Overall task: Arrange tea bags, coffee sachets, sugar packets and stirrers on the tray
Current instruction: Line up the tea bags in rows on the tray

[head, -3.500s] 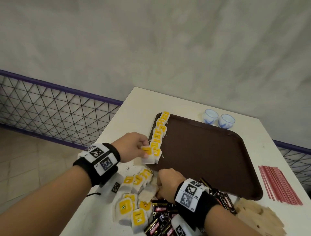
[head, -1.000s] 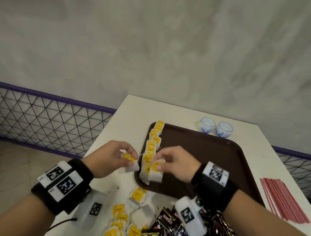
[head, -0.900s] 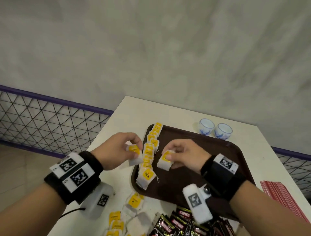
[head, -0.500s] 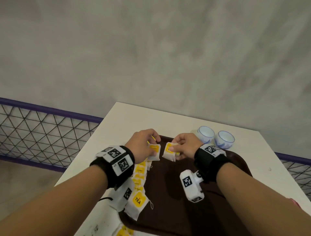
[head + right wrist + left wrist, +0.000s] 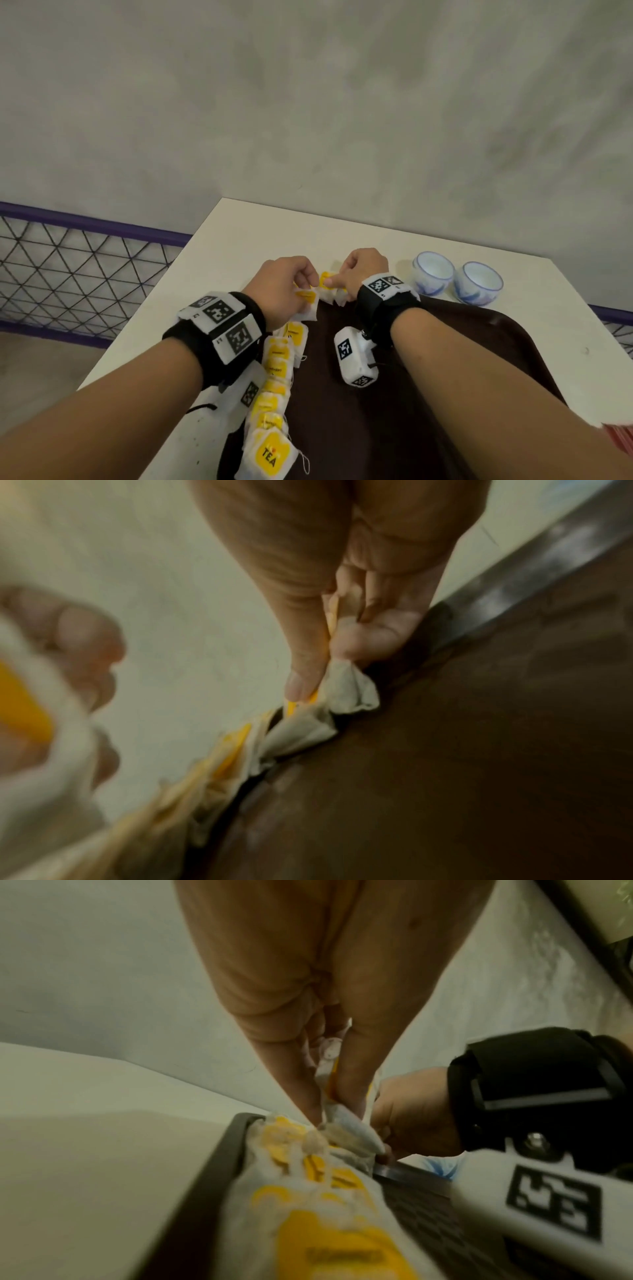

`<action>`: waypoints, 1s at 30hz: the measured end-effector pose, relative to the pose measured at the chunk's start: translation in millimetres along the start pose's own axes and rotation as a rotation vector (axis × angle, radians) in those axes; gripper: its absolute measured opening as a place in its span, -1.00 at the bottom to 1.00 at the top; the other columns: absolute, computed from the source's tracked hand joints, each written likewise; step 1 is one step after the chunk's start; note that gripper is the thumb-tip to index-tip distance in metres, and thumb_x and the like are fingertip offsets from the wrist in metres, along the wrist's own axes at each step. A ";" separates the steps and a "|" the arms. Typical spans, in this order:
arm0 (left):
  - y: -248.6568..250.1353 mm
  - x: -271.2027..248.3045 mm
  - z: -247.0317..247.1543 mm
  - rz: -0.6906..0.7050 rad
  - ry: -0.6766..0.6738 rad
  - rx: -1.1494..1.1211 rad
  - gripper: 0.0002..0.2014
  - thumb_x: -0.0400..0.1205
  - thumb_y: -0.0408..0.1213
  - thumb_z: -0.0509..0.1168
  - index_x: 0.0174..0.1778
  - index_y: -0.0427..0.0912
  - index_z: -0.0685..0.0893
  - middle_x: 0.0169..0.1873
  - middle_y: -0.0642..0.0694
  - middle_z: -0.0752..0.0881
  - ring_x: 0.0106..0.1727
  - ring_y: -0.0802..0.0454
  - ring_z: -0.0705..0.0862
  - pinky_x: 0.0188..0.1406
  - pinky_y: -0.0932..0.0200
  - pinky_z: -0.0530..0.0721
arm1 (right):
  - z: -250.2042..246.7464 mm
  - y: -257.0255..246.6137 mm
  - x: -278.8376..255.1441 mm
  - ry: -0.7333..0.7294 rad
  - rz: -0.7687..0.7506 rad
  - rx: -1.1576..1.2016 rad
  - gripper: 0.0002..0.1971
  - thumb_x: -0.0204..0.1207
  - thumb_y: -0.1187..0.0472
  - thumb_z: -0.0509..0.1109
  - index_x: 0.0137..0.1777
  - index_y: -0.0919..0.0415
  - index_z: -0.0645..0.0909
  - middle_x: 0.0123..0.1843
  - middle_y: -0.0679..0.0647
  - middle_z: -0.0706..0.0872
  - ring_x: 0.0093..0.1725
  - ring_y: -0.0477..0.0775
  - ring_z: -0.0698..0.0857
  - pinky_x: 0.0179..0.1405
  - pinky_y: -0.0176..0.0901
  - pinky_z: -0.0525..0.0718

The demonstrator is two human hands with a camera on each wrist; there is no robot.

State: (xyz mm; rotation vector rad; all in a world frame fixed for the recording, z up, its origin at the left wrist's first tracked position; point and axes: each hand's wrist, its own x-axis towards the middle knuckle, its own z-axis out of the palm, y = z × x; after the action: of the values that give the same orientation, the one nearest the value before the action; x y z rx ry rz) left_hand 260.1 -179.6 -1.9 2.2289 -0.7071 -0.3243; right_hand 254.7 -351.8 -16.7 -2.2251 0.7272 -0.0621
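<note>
The left hand (image 5: 308, 988) pinches a tea bag (image 5: 329, 1056) above the tray (image 5: 219, 1150) edge (more bags (image 5: 325, 1218) lie there).

Two little white cups (image 5: 457, 282) with blue markings sat side by side on the white table (image 5: 219, 246) near its far edge – the left one (image 5: 432, 275) and the right one (image 5: 479, 283) nearly touching, both upright. Behind the table was a plain grey concrete-looking wall (image 5: 308, 102), kinda blotchy. Off to the left ran a wire mesh fence (image 5: 68, 274) in a diamond pattern with a purple rail along the top, and a bit of the same purple rail poked out at the right edge too. Pale floor (image 5: 30, 370) showed below the mesh – blurry, so hard to say much more
</note>
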 end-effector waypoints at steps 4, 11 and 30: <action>4.0 8.8 4.7 0.021 -0.021 0.033 -0.72 0.38 -0.49 0.48 -0.07 -0.11 0.70 -0.19 0.00 0.64 -0.35 0.34 0.48 -0.43 0.63 0.42 | -8.0 9.4 -0.1 -0.001 0.003 -0.028 -0.66 0.09 0.27 0.76 -0.43 0.16 0.58 -0.30 0.13 0.74 -0.17 0.21 0.80 -0.08 0.13 0.80; 19.5 28.9 20.3 -0.001 -0.069 0.094 -0.71 0.37 -0.48 0.50 -0.07 -0.09 0.68 -0.16 0.00 0.62 -0.20 0.14 0.57 -0.28 0.35 0.51 | -47.5 26.8 -17.9 0.113 -0.049 -0.035 -0.72 0.28 0.53 0.47 -0.25 0.10 0.70 -0.19 0.11 0.69 -0.06 0.26 0.78 -0.03 0.15 0.79; 20.6 45.4 18.0 -0.032 -0.021 0.544 -0.30 0.29 -0.16 0.63 0.31 -0.01 0.47 0.21 -0.06 0.57 0.24 -0.11 0.53 0.16 0.02 0.58 | -43.9 31.8 -69.8 -0.172 -0.163 0.038 -0.58 0.24 0.51 0.54 -0.19 -0.05 0.54 -0.13 0.19 0.78 -0.25 0.12 0.69 -0.07 0.02 0.78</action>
State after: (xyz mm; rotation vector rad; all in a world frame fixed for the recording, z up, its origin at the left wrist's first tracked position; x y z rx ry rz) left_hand 281.3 -228.1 0.6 2.7540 -0.8470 -0.1832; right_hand 169.5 -361.8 4.2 -2.2177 0.4475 0.0341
